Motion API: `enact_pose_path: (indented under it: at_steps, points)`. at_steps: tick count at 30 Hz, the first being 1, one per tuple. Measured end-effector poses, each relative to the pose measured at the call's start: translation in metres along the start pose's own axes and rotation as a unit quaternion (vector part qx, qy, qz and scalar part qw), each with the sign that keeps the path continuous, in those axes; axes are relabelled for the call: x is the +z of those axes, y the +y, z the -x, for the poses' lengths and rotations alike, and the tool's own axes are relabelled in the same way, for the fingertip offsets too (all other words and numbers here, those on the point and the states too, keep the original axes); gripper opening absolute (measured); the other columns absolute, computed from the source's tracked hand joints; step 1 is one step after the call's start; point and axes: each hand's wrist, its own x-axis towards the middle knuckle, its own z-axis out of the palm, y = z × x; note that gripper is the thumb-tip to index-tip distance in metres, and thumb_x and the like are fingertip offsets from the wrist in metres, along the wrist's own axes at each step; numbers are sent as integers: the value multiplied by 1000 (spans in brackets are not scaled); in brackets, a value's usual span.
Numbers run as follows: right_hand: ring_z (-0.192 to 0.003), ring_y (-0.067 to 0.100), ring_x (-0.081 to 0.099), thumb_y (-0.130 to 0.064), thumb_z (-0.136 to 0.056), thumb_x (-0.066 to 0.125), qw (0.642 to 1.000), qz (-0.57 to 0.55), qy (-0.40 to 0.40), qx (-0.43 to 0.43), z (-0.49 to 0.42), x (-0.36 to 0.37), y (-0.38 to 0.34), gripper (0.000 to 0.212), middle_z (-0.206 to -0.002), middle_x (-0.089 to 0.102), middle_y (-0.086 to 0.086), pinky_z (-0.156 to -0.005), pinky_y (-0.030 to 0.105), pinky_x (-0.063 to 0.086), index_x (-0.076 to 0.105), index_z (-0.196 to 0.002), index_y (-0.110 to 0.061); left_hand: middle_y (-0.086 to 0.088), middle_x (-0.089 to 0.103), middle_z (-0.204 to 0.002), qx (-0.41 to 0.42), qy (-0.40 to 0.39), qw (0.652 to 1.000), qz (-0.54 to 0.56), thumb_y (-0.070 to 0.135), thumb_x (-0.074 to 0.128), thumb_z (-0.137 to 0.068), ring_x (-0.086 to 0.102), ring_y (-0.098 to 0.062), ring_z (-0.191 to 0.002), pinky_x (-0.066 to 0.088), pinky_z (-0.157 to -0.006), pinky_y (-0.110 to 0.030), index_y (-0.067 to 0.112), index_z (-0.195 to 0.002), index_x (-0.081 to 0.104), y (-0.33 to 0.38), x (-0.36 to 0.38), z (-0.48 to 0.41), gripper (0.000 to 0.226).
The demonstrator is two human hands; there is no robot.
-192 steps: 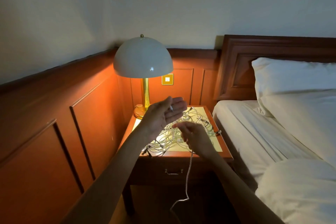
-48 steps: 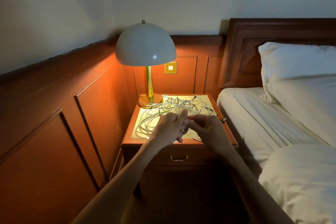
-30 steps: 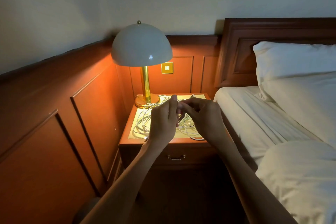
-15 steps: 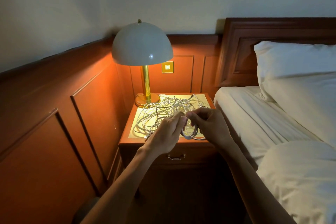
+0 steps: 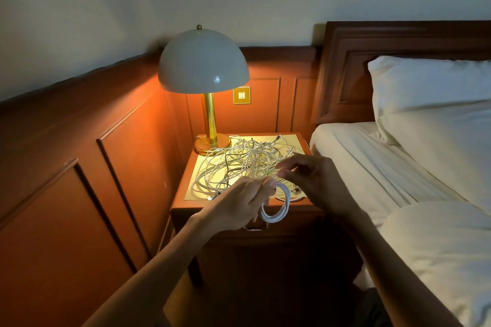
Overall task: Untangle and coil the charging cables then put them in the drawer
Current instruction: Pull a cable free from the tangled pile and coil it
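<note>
One coil (image 5: 277, 211) — left hand (image 5: 236, 206), right hand (image 5: 316, 180) pinch it at nightstand (image 5: 182, 203) edge.

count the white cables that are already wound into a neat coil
1: the white coiled cable hangs from the left hand, in front of the wooden nightstand. The other cables lie in a tangled heap on its top; the shut drawer may hide more.

No readable text, labels or numbers
</note>
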Motion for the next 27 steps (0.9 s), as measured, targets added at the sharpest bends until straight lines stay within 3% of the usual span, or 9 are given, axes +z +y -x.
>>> enact_pose_path:
  at_steps: [2, 4, 6, 9, 11, 15, 22, 25, 27]
  points:
    - [-79, 7, 70, -18, -88, 74, 998, -44, 38, 37, 5, 14, 2, 9, -90, 75, -14, -68, 23, 57, 76, -95, -22, 12, 48, -58, 13, 33, 999, -15, 29, 30, -109, 54, -5, -47, 39, -52, -18, 37, -79, 44, 2, -1, -2, 34]
    - [-83, 3, 71, -14, -88, 73, 996, -61, 38, 60, 8, 26, 4, 12, -91, 74, -16, -73, 17, 55, 75, -95, -23, 5, 49, -58, 20, 57, 996, -60, 32, 31, -109, 50, -12, -48, 40, -52, -33, 38, -80, 45, -1, -1, -4, 33]
    - [-88, 7, 73, -9, -93, 67, 988, -115, 6, 104, 10, 37, 6, 14, -93, 77, -9, -80, 23, 57, 76, -99, -18, 4, 46, -56, 16, 76, 993, -89, 32, 31, -109, 44, -15, -45, 36, -49, -35, 31, -81, 47, -7, -1, -6, 32]
    - [-98, 17, 72, -10, -102, 49, 934, -273, -41, 227, 10, 42, 0, 26, -102, 77, 4, -87, 34, 56, 75, -105, -9, 9, 48, -56, 9, 90, 991, -102, 34, 29, -107, 47, -13, -44, 34, -44, -27, 23, -80, 50, -15, -7, -8, 36]
    - [-102, 17, 71, -24, -103, 49, 899, -337, -60, 274, 8, 43, -5, 30, -107, 76, 5, -83, 30, 57, 73, -108, -7, 11, 48, -57, 10, 82, 989, -124, 35, 28, -107, 48, -12, -45, 36, -44, -29, 22, -81, 51, -20, -11, -9, 37]
    - [-108, 18, 69, -30, -90, 70, 914, -287, -75, 277, 2, 47, -1, 27, -107, 76, 2, -90, 32, 56, 75, -107, -10, 14, 40, -56, 13, 47, 986, -158, 30, 32, -108, 40, -7, -43, 31, -46, -25, 26, -85, 46, -32, -18, -8, 27]
    - [-109, 28, 69, -19, -98, 59, 872, -345, -118, 326, -8, 49, -10, 21, -112, 72, 17, -95, 37, 55, 67, -111, -4, 6, 47, -64, 29, 76, 976, -204, 28, 35, -108, 45, -11, -51, 38, -51, -31, 18, -87, 49, -41, -22, -10, 27]
    - [-103, 28, 70, -13, -96, 61, 853, -379, -147, 327, -7, 43, -14, 22, -110, 72, 17, -81, 31, 60, 64, -114, -1, 4, 45, -60, 21, 65, 985, -157, 31, 32, -108, 42, -14, -48, 36, -50, -34, 25, -81, 42, -43, -22, -9, 29]
    - [-98, 32, 72, -8, -92, 67, 886, -325, -153, 293, -6, 39, -16, 19, -105, 73, 16, -78, 35, 61, 67, -108, 1, 4, 44, -59, 3, 49, 990, -133, 32, 32, -108, 40, -16, -48, 35, -50, -33, 27, -77, 42, -42, -20, -7, 33]
